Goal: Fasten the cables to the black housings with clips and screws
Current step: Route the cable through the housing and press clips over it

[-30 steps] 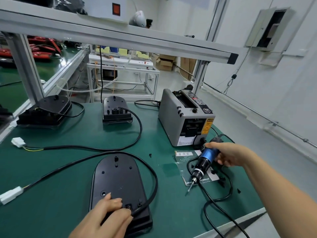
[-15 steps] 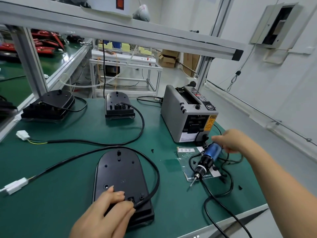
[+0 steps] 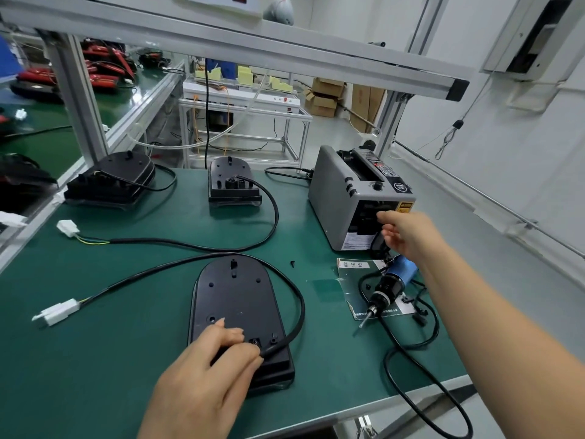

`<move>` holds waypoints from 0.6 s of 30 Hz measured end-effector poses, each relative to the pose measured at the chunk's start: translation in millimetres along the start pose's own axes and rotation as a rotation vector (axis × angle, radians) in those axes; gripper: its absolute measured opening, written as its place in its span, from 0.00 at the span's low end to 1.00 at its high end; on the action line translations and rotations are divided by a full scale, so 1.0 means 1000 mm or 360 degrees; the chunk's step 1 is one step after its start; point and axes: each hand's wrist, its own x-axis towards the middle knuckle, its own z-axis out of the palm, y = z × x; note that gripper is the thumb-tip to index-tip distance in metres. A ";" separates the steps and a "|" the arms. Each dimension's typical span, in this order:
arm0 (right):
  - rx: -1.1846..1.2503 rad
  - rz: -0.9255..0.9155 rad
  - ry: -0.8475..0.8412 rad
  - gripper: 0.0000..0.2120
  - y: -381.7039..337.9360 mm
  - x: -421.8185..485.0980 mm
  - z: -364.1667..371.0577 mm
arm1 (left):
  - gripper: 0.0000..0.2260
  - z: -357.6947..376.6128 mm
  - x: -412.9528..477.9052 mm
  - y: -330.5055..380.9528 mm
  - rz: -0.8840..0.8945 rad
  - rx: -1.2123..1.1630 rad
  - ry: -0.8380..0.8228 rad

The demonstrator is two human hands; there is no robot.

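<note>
A black oval housing (image 3: 234, 293) lies flat on the green mat in front of me. Its black cable (image 3: 297, 299) loops round the right side and ends in a white connector (image 3: 60, 310) at the left. My left hand (image 3: 202, 375) rests on the housing's near end, its fingers curled round the cable where it meets the housing. My right hand (image 3: 408, 236) is stretched out to the front slot of the grey tape dispenser (image 3: 335, 191), fingers loosely bent and holding nothing that I can see. The blue and black electric screwdriver (image 3: 392, 280) lies on the mat below that hand.
A second housing (image 3: 232, 182) with its own cable stands at the back, and a stack of housings (image 3: 117, 179) at the back left. One small black clip (image 3: 292, 263) lies loose on the mat, more (image 3: 419, 315) by a plastic bag (image 3: 351, 280). The table edge runs close on the right.
My right hand has let go of the screwdriver, which now lies on the mat, and has moved up and back to the tape dispenser's front. My left hand stays on the housing.
</note>
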 end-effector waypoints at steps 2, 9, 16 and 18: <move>0.0026 -0.0003 0.0034 0.06 0.000 0.001 0.003 | 0.12 0.001 0.000 0.000 0.0000 0.0009 0.0012; 0.0045 -0.0015 0.0162 0.06 0.001 0.004 0.014 | 0.11 0.003 -0.001 -0.002 0.0015 0.0014 0.0063; 0.0068 -0.0022 0.0217 0.06 0.002 0.004 0.016 | 0.10 0.005 -0.003 -0.005 0.0026 -0.0018 0.0090; 0.0086 -0.0029 0.0244 0.06 0.002 0.004 0.017 | 0.09 0.005 -0.004 -0.005 0.0028 -0.0026 0.0094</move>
